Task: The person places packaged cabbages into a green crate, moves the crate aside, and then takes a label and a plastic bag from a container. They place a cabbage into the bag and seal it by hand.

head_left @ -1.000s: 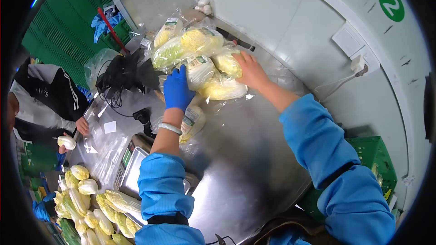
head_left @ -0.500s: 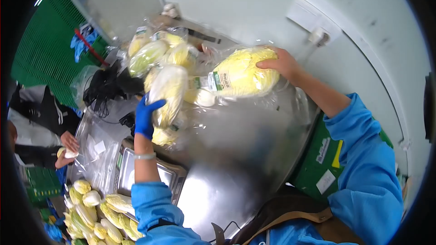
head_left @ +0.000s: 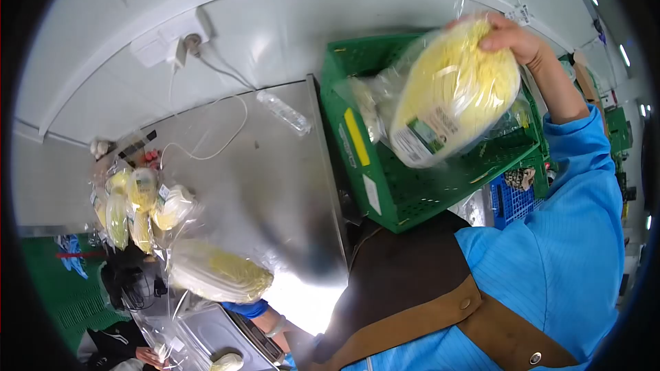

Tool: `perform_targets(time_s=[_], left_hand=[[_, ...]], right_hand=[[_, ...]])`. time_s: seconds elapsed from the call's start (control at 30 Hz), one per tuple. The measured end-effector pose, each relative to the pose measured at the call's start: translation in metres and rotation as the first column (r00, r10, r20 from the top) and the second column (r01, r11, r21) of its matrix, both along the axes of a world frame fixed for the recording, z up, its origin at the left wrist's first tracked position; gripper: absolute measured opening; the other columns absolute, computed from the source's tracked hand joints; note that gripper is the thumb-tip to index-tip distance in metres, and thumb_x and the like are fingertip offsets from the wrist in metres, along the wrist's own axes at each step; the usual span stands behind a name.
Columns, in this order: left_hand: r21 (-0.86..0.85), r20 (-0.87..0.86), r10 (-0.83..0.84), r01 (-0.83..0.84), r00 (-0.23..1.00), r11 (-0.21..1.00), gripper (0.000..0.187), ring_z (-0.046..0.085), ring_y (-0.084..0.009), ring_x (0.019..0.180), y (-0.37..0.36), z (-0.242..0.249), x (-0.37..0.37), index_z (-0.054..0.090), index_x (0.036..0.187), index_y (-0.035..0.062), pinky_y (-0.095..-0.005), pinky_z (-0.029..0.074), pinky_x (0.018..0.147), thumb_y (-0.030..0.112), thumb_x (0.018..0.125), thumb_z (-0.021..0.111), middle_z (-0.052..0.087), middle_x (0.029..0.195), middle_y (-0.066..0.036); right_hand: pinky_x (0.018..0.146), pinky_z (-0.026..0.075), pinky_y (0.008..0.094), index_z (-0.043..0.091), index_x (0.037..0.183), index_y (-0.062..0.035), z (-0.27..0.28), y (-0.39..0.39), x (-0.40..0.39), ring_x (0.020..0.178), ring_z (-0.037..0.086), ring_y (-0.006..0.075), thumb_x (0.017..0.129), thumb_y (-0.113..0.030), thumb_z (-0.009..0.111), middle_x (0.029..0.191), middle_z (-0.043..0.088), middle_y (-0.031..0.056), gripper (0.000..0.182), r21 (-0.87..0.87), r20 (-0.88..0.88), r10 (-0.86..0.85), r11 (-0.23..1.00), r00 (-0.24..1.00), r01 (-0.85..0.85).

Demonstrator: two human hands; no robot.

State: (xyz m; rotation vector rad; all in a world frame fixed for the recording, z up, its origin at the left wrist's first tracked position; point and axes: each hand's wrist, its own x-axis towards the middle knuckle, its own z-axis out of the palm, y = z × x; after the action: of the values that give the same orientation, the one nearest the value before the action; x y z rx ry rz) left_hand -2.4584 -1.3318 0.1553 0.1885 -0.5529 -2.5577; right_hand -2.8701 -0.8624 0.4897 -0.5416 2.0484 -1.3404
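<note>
R grip (head_left: 512, 38) pinches bagged cabbage (head_left: 454, 96), now off worktop (head_left: 289, 178); crate (head_left: 440, 196) below grip, prob. mid-transfer. L grip (head_left: 247, 308) part-hidden, can't tell.

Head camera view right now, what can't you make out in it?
All in the head view:
Left hand: fingers hidden behind the lower bagged cabbage.
Crate: contents partly hidden by the upper bagged cabbage in the right hand.
Label: small print too small to read.
Co-worker: mostly cut off by the dark lower-left edge.
</note>
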Motion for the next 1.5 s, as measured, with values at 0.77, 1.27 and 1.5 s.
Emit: perform_targets(time_s=[0.77,1.27,1.5], left_hand=[[-0.460,0.552,-0.084,0.387,0.830,0.799,0.074,0.055,-0.0263,0.111,0.265,0.188,-0.205,0.039,0.136,0.0035,-0.0372,0.046,0.097,0.010,0.070,0.072,0.054,0.123,-0.011],[-0.976,0.215,0.308,0.192,0.927,0.104,0.046,0.055,-0.0233,0.109,0.269,0.173,-0.270,0.058,0.121,0.0036,-0.0361,0.043,0.095,-0.001,0.076,0.067,0.057,0.123,-0.010],[-0.925,0.377,0.343,0.333,0.860,0.182,0.030,0.060,-0.0180,0.097,0.263,0.138,-0.207,0.063,0.109,-0.0001,-0.0312,0.046,0.089,-0.007,0.081,0.061,0.064,0.110,-0.009]], right_hand=[[0.082,0.052,0.0381,0.037,0.138,-0.0017,-0.130,0.040,0.058,0.104,0.062,0.0234,0.091,-0.057,0.047,0.123,0.057,0.0137,0.073,-0.604,0.470,0.345,0.797,0.813,0.010],[0.099,0.045,0.0372,0.037,0.139,-0.0029,-0.234,0.147,0.063,0.116,0.056,0.0200,0.093,-0.038,0.054,0.133,0.052,0.0107,0.060,-0.426,0.775,0.145,0.839,0.615,0.340],[0.089,0.051,0.0359,0.048,0.131,-0.0046,-0.261,0.130,0.069,0.102,0.063,0.0204,0.094,-0.041,0.052,0.118,0.063,0.0107,0.051,-0.085,0.929,-0.136,0.827,0.344,0.556]])
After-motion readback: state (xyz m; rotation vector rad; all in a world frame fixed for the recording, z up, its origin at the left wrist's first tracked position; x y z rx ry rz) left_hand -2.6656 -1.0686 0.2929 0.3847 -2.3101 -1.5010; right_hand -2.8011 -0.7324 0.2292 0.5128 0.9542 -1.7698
